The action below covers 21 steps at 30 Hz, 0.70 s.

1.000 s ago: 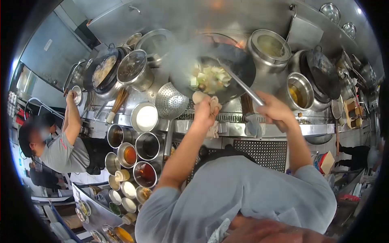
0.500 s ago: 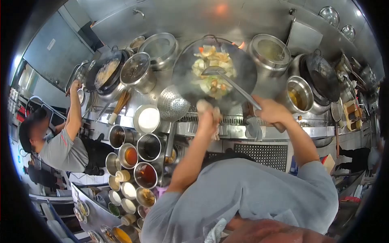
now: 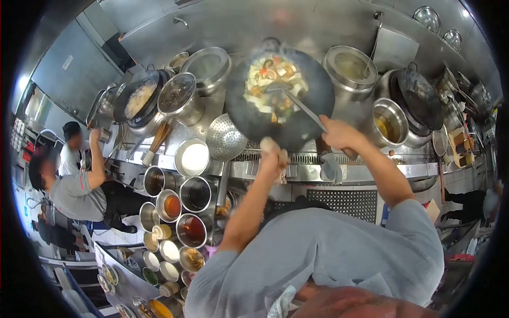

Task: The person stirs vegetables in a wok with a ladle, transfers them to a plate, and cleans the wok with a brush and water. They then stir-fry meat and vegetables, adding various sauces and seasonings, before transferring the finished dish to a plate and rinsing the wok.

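Note:
A large dark wok (image 3: 313, 114) in front of me holds a heap of chopped vegetables (image 3: 268, 102), pale pieces with orange bits. My left hand (image 3: 272, 163) is closed around a folded cloth (image 3: 284, 159) at the wok's near edge; the rim under the cloth is hidden. In my right hand (image 3: 342, 135) is the handle of a long metal ladle (image 3: 303, 108), fingers wrapped round it. The ladle's bowl rests among the vegetables, near the middle of the wok.
Left of the wok lie a perforated skimmer (image 3: 227, 138) and a pot of white contents (image 3: 192, 157). Several sauce pots (image 3: 192, 230) stand lower left. Lidded pots (image 3: 351, 66) flank the wok. A co-worker (image 3: 79, 196) stands at another wok (image 3: 140, 100) on the left.
The vegetables have shifted up and left in the wok, and the ladle has moved slightly left with my right hand. The flame glow behind has faded. Another person shows beyond the co-worker.

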### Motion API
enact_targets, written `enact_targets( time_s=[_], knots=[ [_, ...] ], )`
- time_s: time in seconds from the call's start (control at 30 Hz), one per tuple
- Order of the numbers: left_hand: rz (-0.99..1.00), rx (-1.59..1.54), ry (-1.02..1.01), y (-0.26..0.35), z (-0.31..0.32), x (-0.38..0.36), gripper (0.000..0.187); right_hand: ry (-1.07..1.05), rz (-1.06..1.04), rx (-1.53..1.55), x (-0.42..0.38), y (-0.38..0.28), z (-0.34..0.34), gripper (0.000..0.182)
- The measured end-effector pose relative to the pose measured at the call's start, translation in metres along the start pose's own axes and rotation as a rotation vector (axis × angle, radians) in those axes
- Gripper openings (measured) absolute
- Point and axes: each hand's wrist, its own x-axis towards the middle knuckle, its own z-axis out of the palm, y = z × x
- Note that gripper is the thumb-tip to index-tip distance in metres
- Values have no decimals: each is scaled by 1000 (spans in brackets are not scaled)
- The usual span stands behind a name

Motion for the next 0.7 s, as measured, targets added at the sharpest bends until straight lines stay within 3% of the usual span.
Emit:
enact_targets(
  time_s=[0.03,0.1,0.17,0.23,0.37,0.43,0.57,0.63,0.7],
  knots=[
    [7,6,-8,8,12,-10,10,9,13,9,-4,4,-1,43],
    [-107,81,311,29,44,-44,11,82,-91,7,-22,22,-4,49],
    [-37,49,293,49,47,-16,10,135,-191,18,-43,7,-20,56],
    [-2,41,293,66,46,23,9,-211,230,280,-75,-32,-58,60],
    [-40,38,366,70,38,79,15,-229,287,257,-83,-14,-41,59],
    [-79,69,349,70,38,91,12,-202,217,136,-81,-3,-29,58],
    [-173,81,310,74,39,94,13,-177,270,217,-96,-8,-35,60],
    [-197,101,328,75,41,91,13,13,101,129,-107,8,-29,61],
    [-175,108,259,74,37,91,14,-3,97,59,-121,20,-38,62]
  ],
)
